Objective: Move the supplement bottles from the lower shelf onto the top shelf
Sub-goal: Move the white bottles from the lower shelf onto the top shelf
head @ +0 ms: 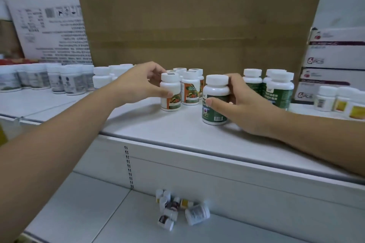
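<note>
On the white top shelf [177,130], my left hand [138,83] grips an upright white bottle with an orange label [170,92], standing in front of several like it [190,89]. My right hand [245,104] holds a bigger white bottle with a green label [215,100] upright on the shelf, thumb across its front. Similar green-label bottles [278,89] stand behind my right hand. Down on the lower shelf [79,213] lies a small heap of several white bottles [177,209], most tipped on their sides.
A large cardboard box [197,25] stands behind the bottles. Rows of white bottles [59,79] fill the shelf's left; a printed white carton [51,29] leans behind them. Stacked white boxes [333,61] and yellow-label bottles [343,100] sit at the right.
</note>
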Demonstrator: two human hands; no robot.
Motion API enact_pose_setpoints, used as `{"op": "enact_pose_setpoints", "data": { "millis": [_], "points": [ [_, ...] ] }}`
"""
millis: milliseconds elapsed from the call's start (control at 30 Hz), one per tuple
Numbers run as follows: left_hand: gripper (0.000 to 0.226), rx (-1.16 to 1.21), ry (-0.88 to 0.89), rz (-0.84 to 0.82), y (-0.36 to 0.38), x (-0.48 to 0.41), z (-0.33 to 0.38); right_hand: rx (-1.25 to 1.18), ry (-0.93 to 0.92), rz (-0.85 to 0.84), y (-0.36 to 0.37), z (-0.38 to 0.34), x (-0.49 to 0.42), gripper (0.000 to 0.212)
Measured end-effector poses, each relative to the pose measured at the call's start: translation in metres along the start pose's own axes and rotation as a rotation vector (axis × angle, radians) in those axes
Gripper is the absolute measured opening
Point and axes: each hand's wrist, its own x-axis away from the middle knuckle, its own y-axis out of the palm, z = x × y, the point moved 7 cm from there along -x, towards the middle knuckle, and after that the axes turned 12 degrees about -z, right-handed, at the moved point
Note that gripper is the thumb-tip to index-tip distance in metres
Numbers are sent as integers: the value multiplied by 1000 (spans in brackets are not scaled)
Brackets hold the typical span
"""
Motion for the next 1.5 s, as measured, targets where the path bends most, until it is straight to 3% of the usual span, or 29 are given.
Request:
{"op": "enact_pose_setpoints", "data": {
  "millis": [133, 300, 433, 533, 667, 800, 933, 1500],
  "points": [
    [43, 40, 30, 17, 4, -5, -9, -59, -27, -11, 1, 4, -2, 48],
    [33, -79, -54, 29, 1, -7, -22, 29, -17, 6, 1, 2, -1, 51],
    [31, -397, -171, -37, 0, 5, -20, 111, -46, 36, -6, -10, 4, 65],
    [26, -587, -118, -123, 1, 23, -2, 245, -34, -2, -16, -18, 7, 61],
    [28, -455, 113, -288, 33, 38, 39, 410, 9, 39, -37, -16, 11, 58],
    [50, -565, 188, -475, 83, 33, 51, 826, 59, 117, -55, -13, 20, 57],
    [50, -516, 227, -554, 98, 32, 46, 1166, 46, 197, -59, -15, 24, 64],
    [46, -493, 241, -548, 98, 34, 46, 1342, 127, 257, -64, -1, 22, 60]
  ]
}}
